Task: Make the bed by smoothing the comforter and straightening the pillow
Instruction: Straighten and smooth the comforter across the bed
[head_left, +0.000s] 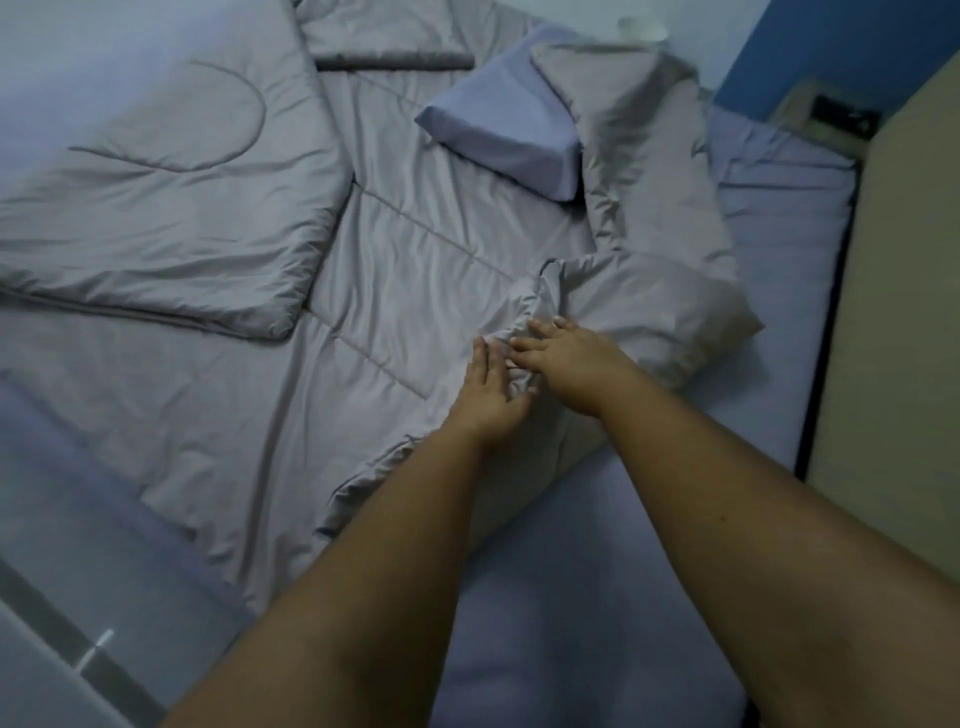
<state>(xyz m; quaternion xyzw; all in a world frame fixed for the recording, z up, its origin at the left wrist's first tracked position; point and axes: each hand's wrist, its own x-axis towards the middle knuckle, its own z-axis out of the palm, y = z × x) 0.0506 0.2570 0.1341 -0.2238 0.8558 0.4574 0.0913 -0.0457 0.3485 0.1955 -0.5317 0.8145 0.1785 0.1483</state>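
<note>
blue wall (831, 41) | beige panel (914, 312) (right side) | grey floor (26, 675) | dim light

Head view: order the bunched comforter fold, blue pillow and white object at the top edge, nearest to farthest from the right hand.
1. Bunched comforter fold, touching the right hand.
2. Blue pillow, beyond, slightly left.
3. White object, far top edge.

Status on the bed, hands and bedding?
Left hand and right hand flat, pressing bunched fabric where comforter meets grey pillow. Comforter wrinkled. Blue pillow askew on it.
</note>
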